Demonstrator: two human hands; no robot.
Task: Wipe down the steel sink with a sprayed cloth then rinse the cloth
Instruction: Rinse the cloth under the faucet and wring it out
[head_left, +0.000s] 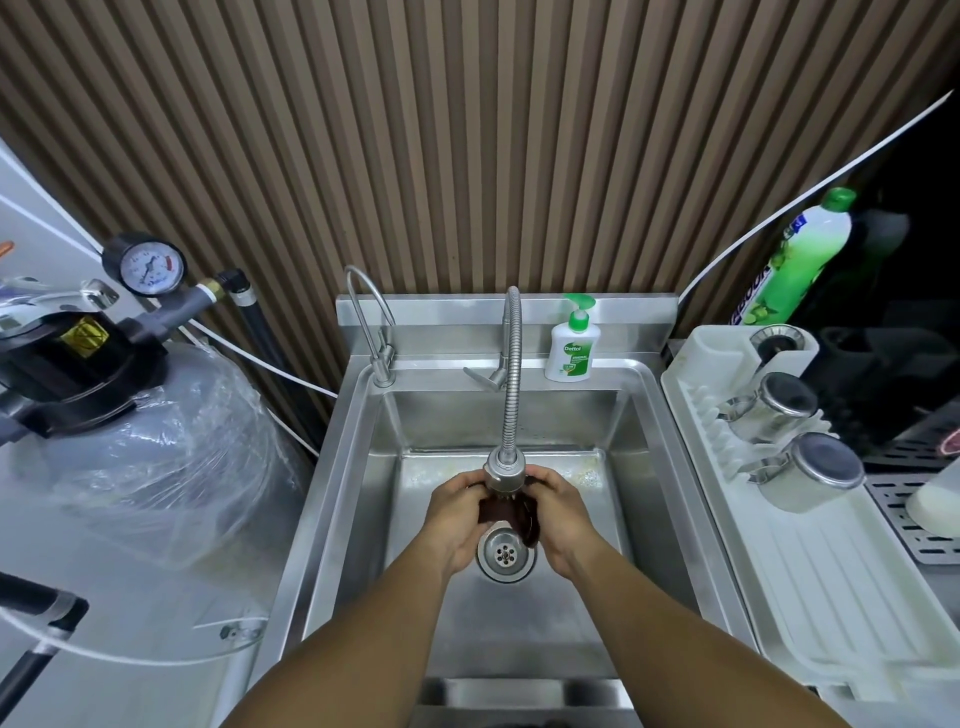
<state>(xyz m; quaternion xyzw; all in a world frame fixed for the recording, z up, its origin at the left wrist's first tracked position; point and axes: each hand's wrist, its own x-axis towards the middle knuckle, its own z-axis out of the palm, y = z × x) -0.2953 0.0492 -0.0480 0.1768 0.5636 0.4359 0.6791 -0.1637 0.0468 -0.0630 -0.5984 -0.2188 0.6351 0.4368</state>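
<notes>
Dark cloth (511, 514): bunched between left hand (457, 512) and right hand (558, 512), both closed on it, under spray head (503, 475) above drain (506, 553), for rinsing.

brown ribbed wall panel (467, 156), wrapped grey tank (156, 467) left, white drying rack (831, 597) right

Small kitchen or pantry wash corner, steel sink (670, 467) against a slatted wall, flexible faucet (511, 374) and soap pump bottle (571, 348) on its back edge, dish rack (810, 571) with steel cups (795, 410) along its right edge, water filter tank (156, 447) with pressure gauge (145, 265) left.
</notes>
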